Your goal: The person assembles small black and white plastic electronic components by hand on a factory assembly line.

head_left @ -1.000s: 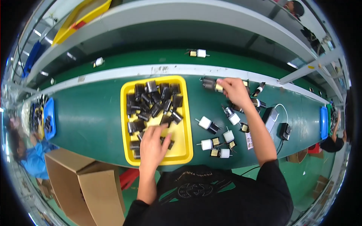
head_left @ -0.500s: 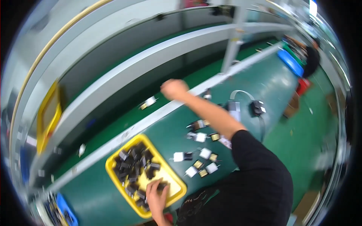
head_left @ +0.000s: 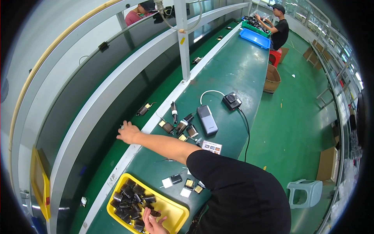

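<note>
My left hand [head_left: 154,223] is at the near end of a yellow tray [head_left: 180,212], its thumb and fingers around a dark brown part [head_left: 155,213]. Several similar dark, glossy parts [head_left: 126,192] lie heaped in the tray. My right arm stretches across the bench to the green conveyor belt. Over the belt, my right hand [head_left: 129,132] is closed, with a small greyish piece showing at its fingertips, too little of it to name. Farther along the belt lies a brown part with a pale yellow block [head_left: 144,109].
Brown parts [head_left: 183,125] and white-and-black pieces [head_left: 172,181] lie on the green bench. Beyond them are a grey power bank [head_left: 207,120] and a black cabled box [head_left: 232,101]. A post [head_left: 182,43] rises beside the belt. A co-worker [head_left: 279,29] sits at the far end.
The view has swung, showing more of the bench's far end. My right hand still reaches over the belt, now closed on a small piece. My left hand stays at the tray's near end.
</note>
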Demonstrator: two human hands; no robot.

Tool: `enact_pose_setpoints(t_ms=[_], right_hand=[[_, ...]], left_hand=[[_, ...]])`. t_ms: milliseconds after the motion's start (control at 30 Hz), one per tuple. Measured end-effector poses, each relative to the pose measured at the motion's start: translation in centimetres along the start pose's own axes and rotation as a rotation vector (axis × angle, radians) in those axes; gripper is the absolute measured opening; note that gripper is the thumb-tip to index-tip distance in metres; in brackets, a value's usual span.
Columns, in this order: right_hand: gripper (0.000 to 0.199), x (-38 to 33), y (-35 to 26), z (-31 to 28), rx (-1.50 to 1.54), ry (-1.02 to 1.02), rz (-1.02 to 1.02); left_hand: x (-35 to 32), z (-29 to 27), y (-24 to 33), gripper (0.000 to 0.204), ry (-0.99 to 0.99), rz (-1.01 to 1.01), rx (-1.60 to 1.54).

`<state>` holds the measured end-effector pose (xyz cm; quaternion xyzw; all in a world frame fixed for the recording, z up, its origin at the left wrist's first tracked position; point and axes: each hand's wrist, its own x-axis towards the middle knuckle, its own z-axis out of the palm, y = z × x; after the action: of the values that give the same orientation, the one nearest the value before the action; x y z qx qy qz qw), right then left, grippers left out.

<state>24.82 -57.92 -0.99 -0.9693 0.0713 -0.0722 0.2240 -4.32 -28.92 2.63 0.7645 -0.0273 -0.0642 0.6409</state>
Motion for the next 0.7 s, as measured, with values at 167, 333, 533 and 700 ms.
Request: enact_pose_setpoints(t_ms=[167, 333, 533, 700], right_hand=[[0.045, -0.7, 0.9, -0.9, 0.425, 0.092, -0.128], [0.063, -13.2, -1.4, -10.9, 1.297, -0.212, -0.059], [0.069, -25.9, -2.2, -11.9, 1.184, -0.214, -0.038], [0.039, -29.0, -2.9, -11.3, 1.003, -0.177, -0.141]], left_hand=[[-0.3, 0.3, 0.1, 0.029, 0.128, -0.138, 0.023], [2.1, 1.4, 0.4, 0.064, 0.013, -0.115, -0.736], [4.9, 2.6, 2.3, 0.055, -0.386, -0.183, -1.409], [5.3, 4.1, 4.4, 0.045, -0.225, -0.136, -1.113]])
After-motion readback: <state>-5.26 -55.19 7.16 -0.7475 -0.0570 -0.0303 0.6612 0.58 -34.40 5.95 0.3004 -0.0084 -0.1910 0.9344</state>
